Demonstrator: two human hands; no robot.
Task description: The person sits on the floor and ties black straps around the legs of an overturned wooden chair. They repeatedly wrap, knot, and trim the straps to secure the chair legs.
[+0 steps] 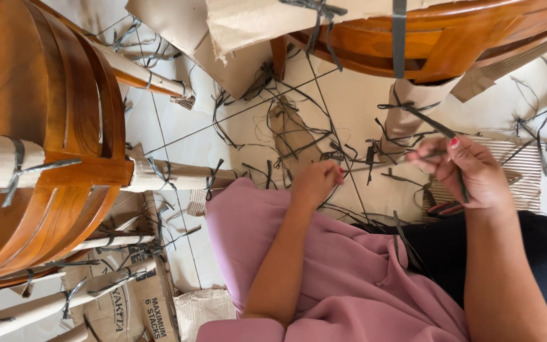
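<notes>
My left hand (316, 183) is closed, pinching a thin dark strip (357, 167) that runs right toward my right hand (466, 172). The right hand grips the strip's other end, and a dark strap (422, 118) rises from its fingers toward a paper-wrapped chair leg (411, 101). Both hands hover over my lap, which is covered by pink cloth (324, 266).
A wooden chair (39, 139) with paper-wrapped legs tied by dark straps lies at the left. Another wooden chair (438, 38) sits at the top. Brown paper, cardboard pieces (131, 297) and several cut strap scraps litter the white tiled floor (178, 136).
</notes>
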